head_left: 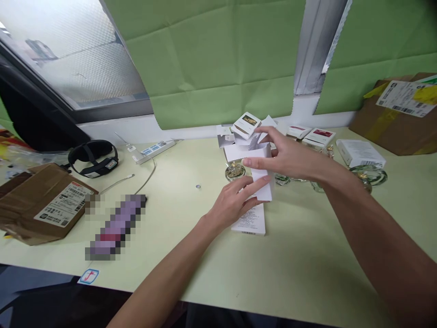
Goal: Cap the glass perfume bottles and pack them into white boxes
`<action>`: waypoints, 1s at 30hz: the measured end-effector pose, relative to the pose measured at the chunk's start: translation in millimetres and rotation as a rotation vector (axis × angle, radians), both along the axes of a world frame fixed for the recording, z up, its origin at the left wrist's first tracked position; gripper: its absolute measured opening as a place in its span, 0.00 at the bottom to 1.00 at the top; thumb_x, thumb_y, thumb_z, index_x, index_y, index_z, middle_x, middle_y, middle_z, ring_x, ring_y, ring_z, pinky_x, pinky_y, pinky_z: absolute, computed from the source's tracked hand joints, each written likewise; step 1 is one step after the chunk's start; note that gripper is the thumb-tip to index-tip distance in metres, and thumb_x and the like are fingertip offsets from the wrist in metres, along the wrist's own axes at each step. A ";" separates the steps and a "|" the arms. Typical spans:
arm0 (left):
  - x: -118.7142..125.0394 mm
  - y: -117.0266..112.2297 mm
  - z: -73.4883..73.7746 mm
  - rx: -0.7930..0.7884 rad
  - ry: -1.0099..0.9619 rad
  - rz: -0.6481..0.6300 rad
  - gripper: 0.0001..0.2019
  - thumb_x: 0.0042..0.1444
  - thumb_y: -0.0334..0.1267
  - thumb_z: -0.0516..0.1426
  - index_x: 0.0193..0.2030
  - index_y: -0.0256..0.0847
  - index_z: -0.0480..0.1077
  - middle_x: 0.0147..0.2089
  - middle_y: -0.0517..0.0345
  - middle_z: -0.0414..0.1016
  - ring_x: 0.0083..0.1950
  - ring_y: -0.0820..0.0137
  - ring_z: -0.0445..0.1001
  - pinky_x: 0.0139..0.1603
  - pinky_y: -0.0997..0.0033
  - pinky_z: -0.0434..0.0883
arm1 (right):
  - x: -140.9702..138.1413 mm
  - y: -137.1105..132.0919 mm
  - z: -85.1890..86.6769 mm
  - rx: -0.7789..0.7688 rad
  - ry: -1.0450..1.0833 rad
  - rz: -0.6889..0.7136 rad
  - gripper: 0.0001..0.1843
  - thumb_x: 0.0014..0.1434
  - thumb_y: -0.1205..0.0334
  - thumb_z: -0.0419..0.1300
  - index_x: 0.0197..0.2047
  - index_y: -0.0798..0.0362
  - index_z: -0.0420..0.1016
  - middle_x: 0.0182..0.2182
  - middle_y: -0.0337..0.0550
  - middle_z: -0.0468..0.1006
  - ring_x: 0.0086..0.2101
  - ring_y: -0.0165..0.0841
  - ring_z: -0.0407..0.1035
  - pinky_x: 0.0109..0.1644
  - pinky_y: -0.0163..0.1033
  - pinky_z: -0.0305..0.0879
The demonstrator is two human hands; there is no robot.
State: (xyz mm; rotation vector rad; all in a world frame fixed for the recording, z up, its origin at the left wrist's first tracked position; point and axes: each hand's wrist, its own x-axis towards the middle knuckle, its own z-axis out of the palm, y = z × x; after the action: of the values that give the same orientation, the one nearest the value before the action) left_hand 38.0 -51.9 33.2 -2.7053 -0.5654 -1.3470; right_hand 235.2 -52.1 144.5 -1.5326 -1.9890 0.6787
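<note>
A small white cardboard box (262, 186) stands tilted between my two hands, with its flaps up at the top. My left hand (229, 200) grips its lower part from the left, fingers across the side. From the right, my right hand (290, 154) spans the upper part between thumb and fingers. Beneath the left fingers lies a flat white box (251, 223) with printed text. A glass bottle (235, 171) sits just beyond my left hand. Behind the held box is a white carton with a dark picture (248, 123), resting on other opened white packaging. What is inside the held box is hidden.
More glass bottles (373, 175) and white boxes (360, 152) stand on the right of the table. Cardboard parcels lie at the far right (378, 127) and left (41, 205). A headset (94, 159), a power strip (157, 150) and a blurred purple object (118, 228) are on the left.
</note>
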 end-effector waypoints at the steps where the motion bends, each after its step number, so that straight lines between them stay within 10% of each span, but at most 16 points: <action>1: 0.5 -1.3 1.1 0.000 0.023 0.006 0.29 0.63 0.41 0.58 0.68 0.51 0.53 0.41 0.57 0.71 0.34 0.72 0.69 0.32 0.74 0.69 | 0.0 -0.1 -0.1 -0.008 -0.024 0.001 0.47 0.49 0.36 0.64 0.68 0.39 0.55 0.47 0.47 0.77 0.38 0.45 0.73 0.37 0.48 0.70; 19: -3.0 -0.6 5.8 -0.211 -0.145 -0.067 0.26 0.64 0.34 0.58 0.66 0.54 0.57 0.53 0.51 0.71 0.48 0.68 0.73 0.42 0.69 0.73 | 41.7 19.8 -21.2 -0.445 0.564 0.352 0.31 0.60 0.52 0.63 0.65 0.36 0.63 0.53 0.41 0.77 0.48 0.40 0.75 0.44 0.48 0.79; 25: -10.8 3.9 13.7 -0.629 0.017 0.206 0.14 0.64 0.49 0.55 0.51 0.45 0.69 0.42 0.56 0.69 0.34 0.73 0.68 0.36 0.69 0.70 | 62.2 14.4 -5.2 -0.259 0.539 0.149 0.34 0.60 0.48 0.63 0.67 0.37 0.58 0.41 0.39 0.78 0.34 0.34 0.76 0.39 0.42 0.80; 30: -19.7 4.2 20.7 -0.791 0.405 0.242 0.18 0.60 0.54 0.57 0.45 0.42 0.74 0.51 0.49 0.65 0.54 0.58 0.67 0.55 0.54 0.69 | 74.7 7.5 6.1 -0.118 0.468 0.131 0.29 0.60 0.46 0.63 0.63 0.38 0.63 0.38 0.40 0.78 0.32 0.32 0.75 0.35 0.36 0.77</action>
State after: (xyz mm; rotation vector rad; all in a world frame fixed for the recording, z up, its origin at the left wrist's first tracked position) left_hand 18.3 -47.6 53.9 -3.1743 -1.5716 -0.5365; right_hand 309.9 -44.7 150.6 -1.1740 -1.7224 1.1115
